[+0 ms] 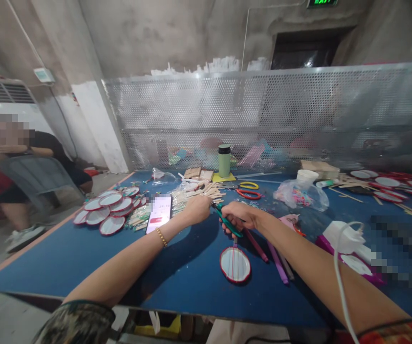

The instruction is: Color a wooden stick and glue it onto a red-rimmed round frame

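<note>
My right hand (237, 217) is wrapped around green-handled pliers (232, 228), whose dark jaws point left. Close by those jaws is my left hand (199, 209), closed, with its fingertips near the tip of the tool; what it pinches is hidden. Below my right hand a white oval disc (235, 265) with a red rim and pale lines across it lies on the blue table (180, 282). A narrow strip runs up from the disc towards that hand. Pink and purple strips (278, 265) lie beneath my right forearm. A lit phone (159, 215) rests left of my left hand.
Several red-rimmed discs (111, 210) are heaped on the left. Wooden sticks, a green bottle (223, 161), scissors (248, 193) and a plastic bag (302, 193) stand or lie behind my hands. A white cable (339, 286) crosses at right. Someone sits on a chair (43, 174) at far left.
</note>
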`<state>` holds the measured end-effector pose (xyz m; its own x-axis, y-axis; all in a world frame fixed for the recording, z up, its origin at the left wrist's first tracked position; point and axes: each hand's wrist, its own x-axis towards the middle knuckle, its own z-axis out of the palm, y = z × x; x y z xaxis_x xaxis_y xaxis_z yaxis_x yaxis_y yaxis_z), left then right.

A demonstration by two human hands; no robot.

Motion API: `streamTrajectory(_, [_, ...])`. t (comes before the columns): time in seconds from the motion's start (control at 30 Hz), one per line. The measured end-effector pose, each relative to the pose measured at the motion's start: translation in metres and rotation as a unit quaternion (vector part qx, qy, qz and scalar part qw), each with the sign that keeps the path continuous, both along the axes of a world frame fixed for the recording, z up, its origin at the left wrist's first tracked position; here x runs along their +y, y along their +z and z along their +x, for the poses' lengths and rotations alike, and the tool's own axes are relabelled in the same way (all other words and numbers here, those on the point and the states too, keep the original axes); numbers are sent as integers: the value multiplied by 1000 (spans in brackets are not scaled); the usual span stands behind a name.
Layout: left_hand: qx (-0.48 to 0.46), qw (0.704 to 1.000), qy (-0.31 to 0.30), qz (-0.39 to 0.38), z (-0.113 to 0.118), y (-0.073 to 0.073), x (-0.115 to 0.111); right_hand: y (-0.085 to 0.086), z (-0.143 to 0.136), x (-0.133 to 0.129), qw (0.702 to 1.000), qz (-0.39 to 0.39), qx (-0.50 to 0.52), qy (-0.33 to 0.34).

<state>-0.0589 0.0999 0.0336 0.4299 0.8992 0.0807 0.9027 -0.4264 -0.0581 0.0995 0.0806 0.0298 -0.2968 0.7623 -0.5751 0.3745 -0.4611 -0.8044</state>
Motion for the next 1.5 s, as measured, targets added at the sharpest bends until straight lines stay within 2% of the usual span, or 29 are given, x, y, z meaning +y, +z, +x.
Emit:
streamTrajectory(0.23, [1,1000,2,1,0,0,2,0,0,-2,1000,15,5,-7])
streamTrajectory(0.57, [-8,999,18,43,-4,9,-2,8,-2,-5,998,15,60,-8])
streamTrajectory(0.73, [2,999,10,52,-6,11,-4,6,-8,-5,998,22,48,-16])
streamTrajectory(1.03, [41,998,-37,12,-14,7,4,-1,-18,-6,998,-44,53,-9])
streamTrajectory(1.2, [55,998,-36,3,-15,4,8,-3,-23,-3,996,-62,60,-7])
streamTrajectory(1.33, [52,998,-19,9,-20,7,11,6,-13,-3,996,-58,73,-1])
streamTrajectory(1.5, [47,999,18,20,-27,7,14,21,13,-8,987,-22,152,-50])
